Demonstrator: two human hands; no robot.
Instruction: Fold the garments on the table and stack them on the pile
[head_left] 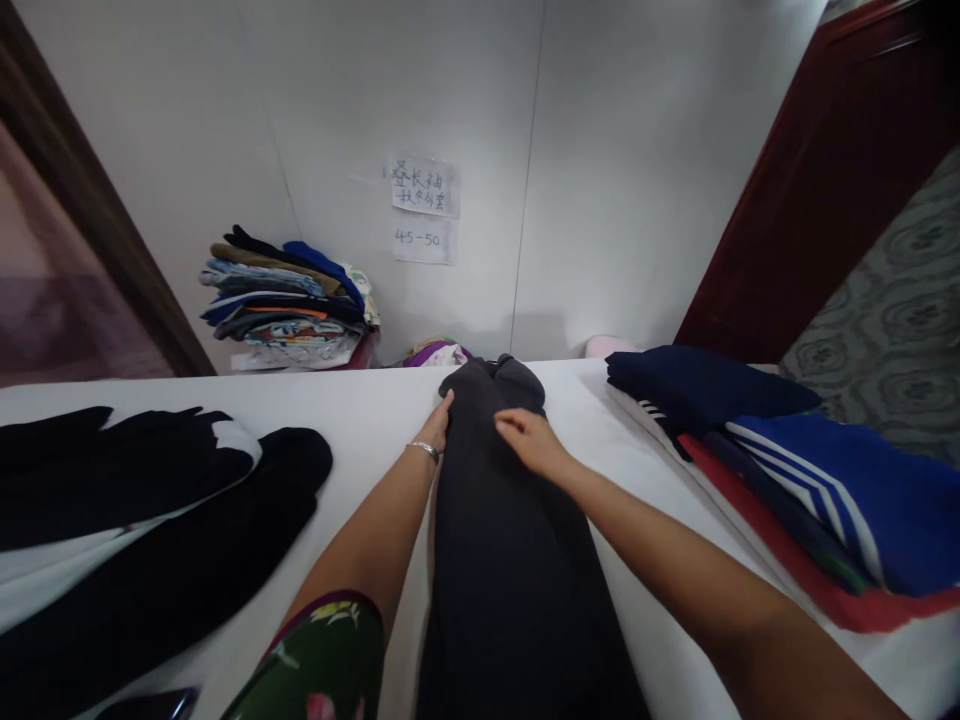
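Note:
A long dark grey garment [502, 560] lies lengthwise down the middle of a white table [367, 410], its far end bunched near the back edge. My left hand [436, 428] rests flat against the garment's left edge, a thin bracelet on the wrist. My right hand [527, 437] presses on top of the garment near its far end, fingers curled onto the cloth. Whether either hand pinches the fabric is unclear.
Black clothes with white trim [142, 510] lie at the left. A stack of folded navy, blue-striped and red garments [795, 470] sits at the right. Behind the table, a pile of folded clothes [289, 295] stands by a white wall with paper notes [424, 205].

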